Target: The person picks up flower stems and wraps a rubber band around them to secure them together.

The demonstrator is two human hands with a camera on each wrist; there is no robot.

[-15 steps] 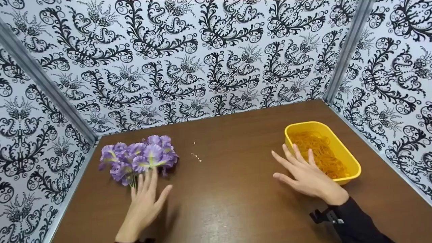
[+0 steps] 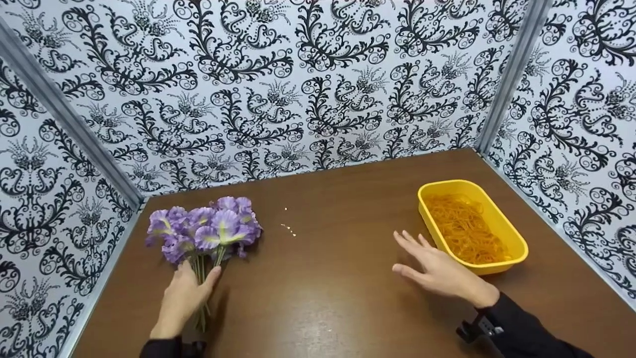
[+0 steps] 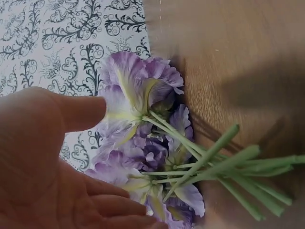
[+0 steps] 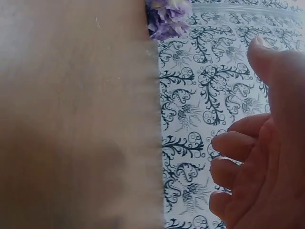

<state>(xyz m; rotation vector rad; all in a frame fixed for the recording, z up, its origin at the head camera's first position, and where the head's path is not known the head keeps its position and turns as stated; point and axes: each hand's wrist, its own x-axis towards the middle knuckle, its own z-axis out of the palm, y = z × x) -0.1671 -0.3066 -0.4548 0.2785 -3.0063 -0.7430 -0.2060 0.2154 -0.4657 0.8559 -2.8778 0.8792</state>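
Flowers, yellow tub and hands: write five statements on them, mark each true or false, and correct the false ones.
1. In the head view, the purple flowers are left of the yellow tub. True.
2. The tub holds more flowers. False: it holds thin orange strands.
3. The left hand is nearer the flowers, the right hand nearer the tub. True.
4. The right hand grips a flower. False: it holds nothing.
5. The flowers show only blooms. False: green stems show too.

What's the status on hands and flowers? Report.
Left hand open at the stems, no grip visible. Right hand open near yellow tub, holding nothing. Purple flowers bunched on left of the table. Nothing visible blocking the stems.
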